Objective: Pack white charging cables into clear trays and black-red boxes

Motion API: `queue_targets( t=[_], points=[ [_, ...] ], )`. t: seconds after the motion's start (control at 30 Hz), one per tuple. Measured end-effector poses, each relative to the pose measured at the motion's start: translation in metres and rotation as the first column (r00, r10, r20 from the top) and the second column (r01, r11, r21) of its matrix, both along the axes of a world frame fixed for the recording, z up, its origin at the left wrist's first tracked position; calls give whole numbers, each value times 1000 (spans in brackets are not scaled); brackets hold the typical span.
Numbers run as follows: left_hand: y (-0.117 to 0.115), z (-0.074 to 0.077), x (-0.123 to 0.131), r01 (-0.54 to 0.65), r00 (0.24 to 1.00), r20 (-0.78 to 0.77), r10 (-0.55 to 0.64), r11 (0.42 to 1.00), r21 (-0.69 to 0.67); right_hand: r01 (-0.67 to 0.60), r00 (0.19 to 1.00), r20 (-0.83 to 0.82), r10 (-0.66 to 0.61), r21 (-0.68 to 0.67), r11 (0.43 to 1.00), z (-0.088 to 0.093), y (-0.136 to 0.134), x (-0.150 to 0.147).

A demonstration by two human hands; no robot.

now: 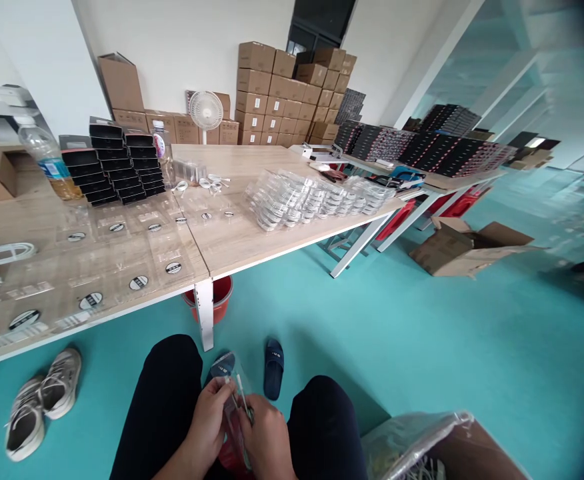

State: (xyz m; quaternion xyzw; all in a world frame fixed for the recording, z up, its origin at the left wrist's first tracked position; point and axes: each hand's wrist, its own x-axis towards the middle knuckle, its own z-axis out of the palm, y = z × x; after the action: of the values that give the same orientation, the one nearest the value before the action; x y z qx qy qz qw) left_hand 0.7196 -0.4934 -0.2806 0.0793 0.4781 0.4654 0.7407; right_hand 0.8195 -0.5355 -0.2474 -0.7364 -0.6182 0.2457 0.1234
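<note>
Low over my lap, my left hand [211, 415] is closed, its thumb and fingers pinching the side of a clear plastic bag [241, 375]. My right hand [268, 432] is closed too, beside the left, around thin white cable ends [242, 388] that show at the bag. Whether the cable is inside the bag or in front of it I cannot tell. The lower part of the bag is mostly hidden by the fingers. At my lower right stands a cardboard box [487, 447] with a plastic liner and white cables [425, 469] inside.
On the wooden table [237, 257] lie clear bags with round labels [139, 283], a pile of packed bags [297, 200], stacked black boxes [117, 163], bottles [47, 157] and a fan [206, 110]. Below are a red bucket [222, 300], shoes [59, 383] and an opened carton [467, 247].
</note>
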Motion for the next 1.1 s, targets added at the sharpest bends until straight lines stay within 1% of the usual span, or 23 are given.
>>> queue_targets(
  t=[0.07, 0.2, 0.23, 0.27, 0.37, 0.4, 0.47, 0.57, 0.7, 0.8, 0.93, 1.1],
  points=[
    [2, 3, -1, 12, 1000, -5, -12, 999, 42, 5, 1000, -14, -4, 36, 999, 1, -1, 1],
    [4, 8, -3, 5, 999, -41, -1, 994, 114, -14, 1000, 29, 8, 192, 981, 9, -1, 4],
    [4, 10, -4, 10, 999, -46, -4, 992, 123, -14, 1000, 16, 11, 206, 978, 11, 0, 5],
    [4, 11, -5, 17, 999, -47, -11, 991, 129, -3, 1000, -17, 7, 194, 981, 13, 1, 6],
    [3, 16, -6, 47, 999, -21, -44, 991, 123, 47, 988, -150, -32, 100, 994, 18, 4, 12],
    [3, 18, -6, 53, 999, -4, -53, 992, 113, 51, 985, -167, -37, 80, 995, 18, 5, 13],
    [2, 22, -7, 63, 997, 37, -66, 994, 91, 35, 991, -135, -25, 70, 997, 19, 7, 16],
    [-1, 28, -6, 88, 991, 95, -95, 994, 68, -7, 999, -40, 10, 69, 998, 21, 8, 17],
    [-4, 31, -2, 112, 986, 121, -114, 993, 22, -41, 997, 62, 38, 57, 998, 26, 10, 16],
    [-7, 29, 5, 89, 989, 117, -89, 996, 4, -64, 992, 113, 58, 44, 997, 28, 10, 15],
    [-9, 26, 14, 43, 994, 102, -43, 999, 0, -38, 990, 139, 32, 36, 999, 30, 10, 13],
    [-3, 26, 16, -50, 998, 48, 50, 999, -16, -5, 995, 101, 0, 53, 999, 29, 2, 11]
  ],
)
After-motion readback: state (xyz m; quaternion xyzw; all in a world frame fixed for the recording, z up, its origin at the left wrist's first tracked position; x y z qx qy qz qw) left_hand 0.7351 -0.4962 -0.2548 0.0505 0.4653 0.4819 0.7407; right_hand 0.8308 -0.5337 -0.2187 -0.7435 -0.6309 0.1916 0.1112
